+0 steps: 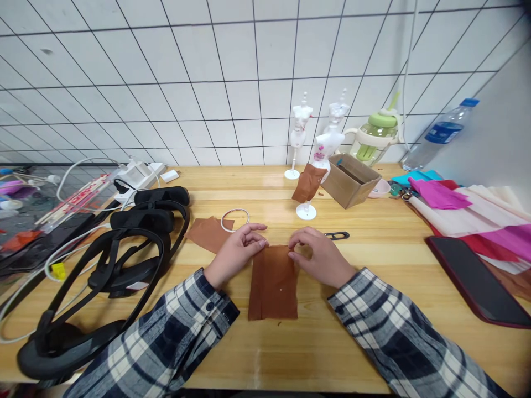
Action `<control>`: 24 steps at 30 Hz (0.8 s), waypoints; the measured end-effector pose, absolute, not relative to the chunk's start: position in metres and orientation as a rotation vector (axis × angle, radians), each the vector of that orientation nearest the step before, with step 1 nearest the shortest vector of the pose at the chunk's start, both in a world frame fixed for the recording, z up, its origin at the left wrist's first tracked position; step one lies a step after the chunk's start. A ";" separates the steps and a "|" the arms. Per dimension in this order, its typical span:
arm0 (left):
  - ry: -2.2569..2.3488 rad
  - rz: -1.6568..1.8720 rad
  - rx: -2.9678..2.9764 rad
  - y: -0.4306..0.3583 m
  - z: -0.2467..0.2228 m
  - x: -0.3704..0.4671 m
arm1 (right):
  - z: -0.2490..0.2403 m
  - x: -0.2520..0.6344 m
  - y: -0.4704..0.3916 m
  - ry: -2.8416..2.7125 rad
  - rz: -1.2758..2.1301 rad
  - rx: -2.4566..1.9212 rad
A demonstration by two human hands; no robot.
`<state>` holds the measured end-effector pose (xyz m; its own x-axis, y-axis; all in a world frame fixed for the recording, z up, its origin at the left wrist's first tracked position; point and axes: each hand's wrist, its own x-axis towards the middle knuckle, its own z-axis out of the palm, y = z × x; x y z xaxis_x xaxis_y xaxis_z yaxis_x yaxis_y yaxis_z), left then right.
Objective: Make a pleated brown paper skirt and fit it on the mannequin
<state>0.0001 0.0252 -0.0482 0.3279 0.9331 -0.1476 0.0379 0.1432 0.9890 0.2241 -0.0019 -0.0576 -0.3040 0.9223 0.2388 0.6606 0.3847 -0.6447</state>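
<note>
Two fingers of the right hand [321, 257] pinch the brown cloth [280, 284] at its upper right corner; the left hand [234, 254] has its fingers bunched at the upper left, their grip unclear. The cloth lies flat on the tabletop [315, 354], one lengthwise fold or seam apparently made, its outer edges seemingly unfinished. Behind, white mannequins [328, 145] stand before a tiled wall [232, 55].

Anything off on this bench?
Mostly just clutter, nothing visibly spilled. The brown wrap on the front mannequin sits askew, jutting out to one side. White cables straggle around the headsets, and a small brown scrap lies loose below the cloth.
</note>
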 end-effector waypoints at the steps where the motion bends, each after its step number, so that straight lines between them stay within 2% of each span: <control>1: 1.029 0.865 1.232 0.026 -0.049 0.000 | -0.059 0.224 -0.002 -2.050 0.610 -1.351; 5: 0.924 0.897 1.029 0.025 -0.050 -0.001 | -0.061 0.223 -0.003 -2.004 0.816 -1.431; 11: 0.847 0.873 0.792 0.025 -0.047 -0.004 | -0.061 0.224 -0.003 -1.971 0.893 -1.422; 17: 0.971 0.753 0.982 0.024 -0.050 0.000 | -0.072 0.229 0.002 -1.995 0.886 -1.484; 20: 1.009 0.792 1.161 0.023 -0.052 0.003 | -0.073 0.232 0.004 -2.083 0.774 -1.521; 24: 1.012 0.799 1.374 0.021 -0.053 0.006 | -0.073 0.232 0.006 -2.128 0.793 -1.543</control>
<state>0.0057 0.0213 -0.0531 0.3874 0.9158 -0.1059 0.1089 0.0686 0.9917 0.2322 0.0060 -0.0734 -0.3153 0.9489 -0.0129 0.7258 0.2324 -0.6474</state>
